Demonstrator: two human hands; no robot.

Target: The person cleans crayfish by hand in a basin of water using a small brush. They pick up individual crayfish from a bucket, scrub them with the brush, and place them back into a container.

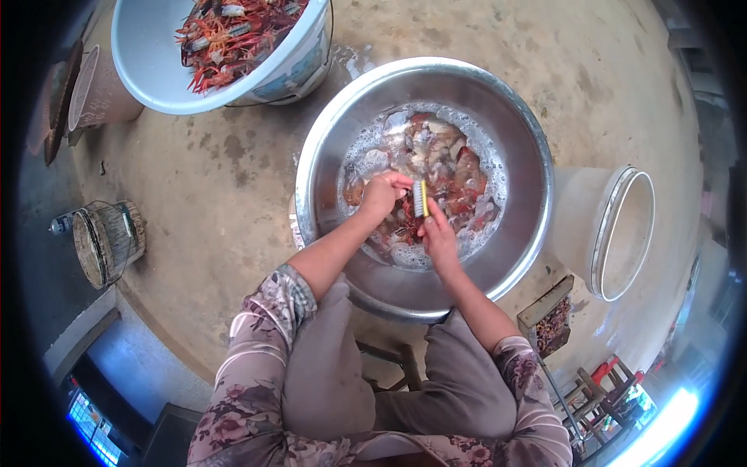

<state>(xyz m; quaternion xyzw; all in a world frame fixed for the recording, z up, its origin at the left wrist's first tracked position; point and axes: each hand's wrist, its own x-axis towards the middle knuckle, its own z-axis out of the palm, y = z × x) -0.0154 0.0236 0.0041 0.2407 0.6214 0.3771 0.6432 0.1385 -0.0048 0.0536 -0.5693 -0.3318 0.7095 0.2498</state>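
Observation:
A wide steel basin (523, 124) stands before my knees, with foamy water and a heap of pale and reddish crayfish pieces (459, 175) in it. Over the heap, my right hand (442, 240) grips a small scrub brush (421, 199) with white bristles and a yellow back. My left hand (380, 196) is closed at the bristle side of the brush, its thumb and forefinger pinched together. Whatever lies between those fingers is too small to make out. Dark red crayfish (405, 226) show just below both hands.
At the upper left is a light blue bucket (132, 58) holding red crayfish. A pink perforated bin (97, 97) and a stained pail (117, 241) stand further left. To the right are a white bucket (580, 226), a dustpan of debris (552, 323) and wooden stools (595, 397).

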